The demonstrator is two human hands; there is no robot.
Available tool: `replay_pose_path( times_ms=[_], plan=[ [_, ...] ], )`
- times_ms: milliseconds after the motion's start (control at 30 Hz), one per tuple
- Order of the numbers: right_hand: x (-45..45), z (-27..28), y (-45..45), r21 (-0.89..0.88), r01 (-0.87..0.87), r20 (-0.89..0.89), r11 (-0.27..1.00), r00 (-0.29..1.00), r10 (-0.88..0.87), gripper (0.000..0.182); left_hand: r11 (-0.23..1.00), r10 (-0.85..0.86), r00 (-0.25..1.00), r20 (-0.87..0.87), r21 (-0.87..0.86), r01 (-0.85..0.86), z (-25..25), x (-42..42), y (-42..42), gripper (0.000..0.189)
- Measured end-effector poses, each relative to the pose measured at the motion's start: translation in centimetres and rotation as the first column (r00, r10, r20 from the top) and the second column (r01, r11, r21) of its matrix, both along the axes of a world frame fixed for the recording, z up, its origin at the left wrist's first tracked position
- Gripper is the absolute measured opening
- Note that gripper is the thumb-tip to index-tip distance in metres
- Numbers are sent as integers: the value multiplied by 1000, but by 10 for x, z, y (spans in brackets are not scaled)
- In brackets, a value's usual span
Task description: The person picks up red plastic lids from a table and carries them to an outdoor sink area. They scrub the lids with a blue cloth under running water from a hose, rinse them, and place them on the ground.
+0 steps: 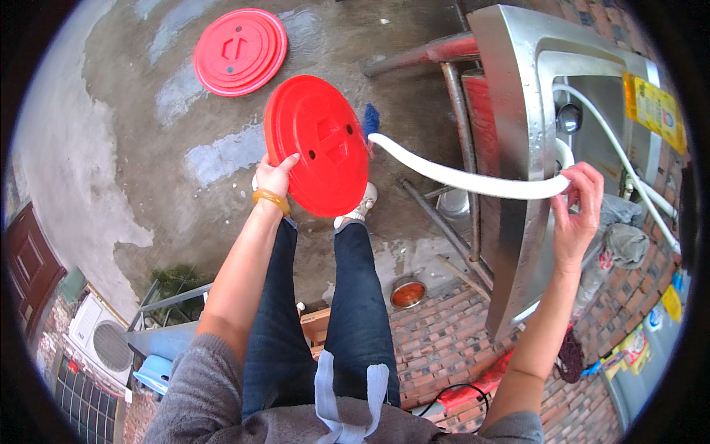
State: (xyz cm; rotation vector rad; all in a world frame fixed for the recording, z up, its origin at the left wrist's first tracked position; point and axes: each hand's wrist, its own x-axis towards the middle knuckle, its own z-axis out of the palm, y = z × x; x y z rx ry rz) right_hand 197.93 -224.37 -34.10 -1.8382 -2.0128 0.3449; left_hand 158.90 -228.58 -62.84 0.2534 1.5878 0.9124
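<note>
My left hand (277, 176) grips the lower left edge of a round red plastic lid (327, 183), thumb on its face, holding it tilted over the wet floor. Between the fingers and thumb of my right hand (579, 200) is a white hose (471, 182), at the rim of the steel sink. The hose's free end points towards the lid, just right of its edge. Another round red lid (238, 53) lies flat on the concrete farther off. Beyond the held lid's right edge a blue cloth or brush (371, 120) shows in part.
A stainless steel sink (513, 111) on a metal frame (457, 111) stands at the right, a yellow packet (654, 108) on its far side. A metal bowl with reddish contents (409, 292) rests near the brick paving. An air-conditioner unit (102, 338) and blue stool (152, 374) are at lower left.
</note>
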Motion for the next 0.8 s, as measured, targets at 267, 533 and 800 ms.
replay_pose_path(
  times_ms=[267, 533, 800],
  plan=[
    [-9, 16, -6, -5, 54, 324, 999, 945, -49, 49, 1000, 0, 1000, -9, 21, 0, 9, -8, 2, 36],
    [-150, 2, 14, -354, -370, 405, 859, 767, 497, 55, 998, -56, 997, -59, -19, 55, 11, -16, -5, 38],
    [-145, -28, 61, -129, -445, 534, 886, 722, 440, 26, 1000, 8, 998, -54, -29, -10, -7, -42, -23, 35]
  ],
)
